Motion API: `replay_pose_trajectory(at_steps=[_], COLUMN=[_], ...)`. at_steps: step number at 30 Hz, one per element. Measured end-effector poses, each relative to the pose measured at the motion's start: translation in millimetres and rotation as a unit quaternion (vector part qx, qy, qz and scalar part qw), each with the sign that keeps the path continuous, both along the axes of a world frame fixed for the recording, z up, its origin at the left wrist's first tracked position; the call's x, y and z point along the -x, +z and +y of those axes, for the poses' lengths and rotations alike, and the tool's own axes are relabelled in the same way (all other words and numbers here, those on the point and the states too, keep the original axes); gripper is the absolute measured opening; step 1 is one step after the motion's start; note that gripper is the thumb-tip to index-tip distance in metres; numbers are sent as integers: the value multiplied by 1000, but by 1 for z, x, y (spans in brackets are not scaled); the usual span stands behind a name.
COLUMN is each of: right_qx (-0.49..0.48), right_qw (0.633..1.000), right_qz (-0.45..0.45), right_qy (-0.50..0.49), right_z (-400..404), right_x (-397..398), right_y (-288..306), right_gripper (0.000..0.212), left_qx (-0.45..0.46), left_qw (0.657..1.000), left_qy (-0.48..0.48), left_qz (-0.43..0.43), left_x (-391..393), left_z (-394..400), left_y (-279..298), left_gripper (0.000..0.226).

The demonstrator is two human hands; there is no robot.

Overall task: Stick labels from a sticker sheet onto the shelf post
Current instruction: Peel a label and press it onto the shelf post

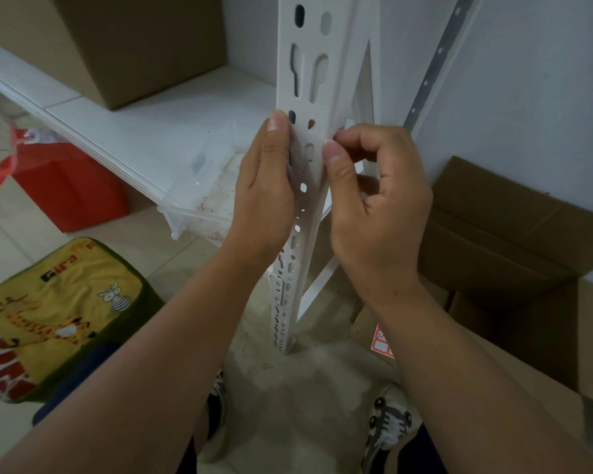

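Both my forearms reach forward and up to the white slotted shelf post [305, 97], which stands upright in the middle of the scene with its foot on the floor near my shoes. My left hand [266, 186] lies along the post's left edge, fingers fairly straight and pressed flat against the metal, the thumb pointing up beside an oval hole. My right hand [374, 200] is at the post's right edge, fingers curled in, thumb and forefinger pinched together right at the corner of the post; whether a label sits between them I cannot tell. The sticker sheet [382, 343] lies low on the right, on the near cardboard box [493, 234], partly hidden by my right forearm; it shows red-bordered white labels with some handwriting too small to read. On the left is a yellow and green cushion [59, 313] with a giraffe and a zebra, its black tag lettering unclear. Farther left stands a red bag [65, 186].
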State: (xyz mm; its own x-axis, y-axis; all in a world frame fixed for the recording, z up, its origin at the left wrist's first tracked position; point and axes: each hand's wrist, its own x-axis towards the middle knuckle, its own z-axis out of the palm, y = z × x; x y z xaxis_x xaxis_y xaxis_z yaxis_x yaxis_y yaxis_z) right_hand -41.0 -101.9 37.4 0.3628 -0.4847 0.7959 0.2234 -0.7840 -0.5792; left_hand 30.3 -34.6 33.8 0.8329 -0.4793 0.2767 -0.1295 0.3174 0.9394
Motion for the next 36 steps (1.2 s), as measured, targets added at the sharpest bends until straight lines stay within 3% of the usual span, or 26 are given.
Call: replay_pose_trajectory(at_steps=[7, 14, 22, 26, 28, 31, 36], right_qx=[22, -14, -104, -168, -189, -200, -217], right_qw=[999, 995, 987, 974, 968, 966, 967], right_qz=[30, 85, 48, 46, 46, 46, 39], right_qy=[11, 53, 117, 144, 158, 157, 125], right_z=[-6, -8, -8, -8, -9, -9, -11], right_x=[3, 2, 6, 12, 15, 18, 16], right_y=[4, 7, 5, 3, 4, 3, 1], right_gripper=[5, 8, 12, 9, 9, 12, 14], left_qx=[-7, -2, -18, -17, -26, -26, -31], left_qw=[1000, 1000, 995, 982, 973, 957, 941], left_qy=[17, 9, 54, 108, 130, 180, 239], left_qz=[-5, -9, -76, -157, -190, -227, -239], left_x=[2, 1, 10, 15, 19, 25, 24], left_z=[0, 0, -2, -6, -8, -10, -10], left_y=[0, 0, 1, -3, -4, -2, 6], left_gripper=[38, 43, 24, 67, 76, 79, 66])
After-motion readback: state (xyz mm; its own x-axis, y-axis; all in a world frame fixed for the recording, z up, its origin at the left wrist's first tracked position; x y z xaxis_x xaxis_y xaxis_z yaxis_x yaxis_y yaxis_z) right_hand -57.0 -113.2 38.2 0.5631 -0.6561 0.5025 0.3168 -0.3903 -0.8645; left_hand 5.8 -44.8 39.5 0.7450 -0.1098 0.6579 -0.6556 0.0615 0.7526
